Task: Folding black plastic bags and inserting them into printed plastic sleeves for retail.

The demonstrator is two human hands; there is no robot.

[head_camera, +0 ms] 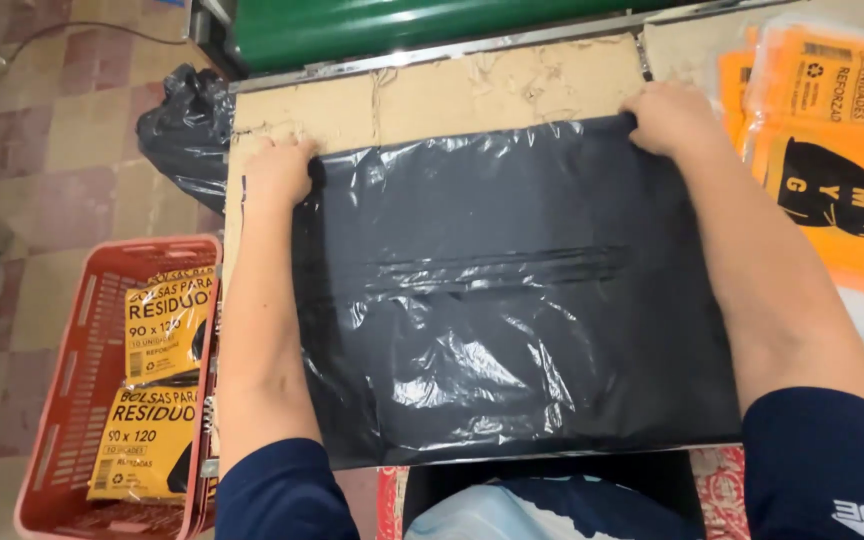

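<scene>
Black plastic bags [512,300], stacked flat on a cardboard-covered table [452,90], look light, limp and slippery. Left hand [280,172] and right hand [667,118] each pinch a far corner, the likeliest holds. Packed orange bags fill a red crate [57,400].

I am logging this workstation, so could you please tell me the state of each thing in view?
Black bag: flat on the table, far corners gripped.
Left hand: closed on the bag's corner.
Right hand: closed on the other corner.
Crate: holds sealed yellow packs.
Orange packs: stacked flat beside the bag.
Table: cardboard top, torn.
</scene>
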